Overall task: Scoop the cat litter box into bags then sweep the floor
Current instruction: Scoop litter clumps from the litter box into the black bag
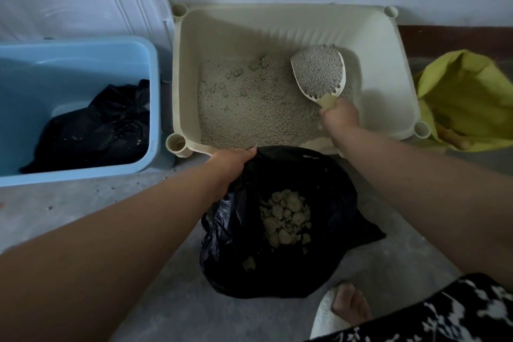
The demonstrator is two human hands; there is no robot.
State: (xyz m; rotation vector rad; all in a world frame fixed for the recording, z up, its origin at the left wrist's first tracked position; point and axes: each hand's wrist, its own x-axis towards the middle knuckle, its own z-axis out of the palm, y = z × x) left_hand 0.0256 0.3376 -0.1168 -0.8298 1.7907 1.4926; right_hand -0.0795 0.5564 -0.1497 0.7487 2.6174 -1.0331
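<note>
A cream litter box [388, 44] stands against the wall with grey litter [249, 103] covering its floor. My right hand [340, 116] grips the handle of a cream slotted scoop [319, 72], heaped with litter and held above the box's right side. In front of the box an open black bag [327, 189] rests on the floor with pale litter clumps [286, 216] inside. My left hand [233, 164] holds the bag's rim open at its far left edge.
A light blue bin [83, 50] with a crumpled black bag [102, 130] inside stands left, its white lid [83, 5] leaning on the wall behind. A yellow-green sack [466, 97] lies right. Scattered grains dot the concrete floor [83, 203]. A foot [347, 305] is at bottom right.
</note>
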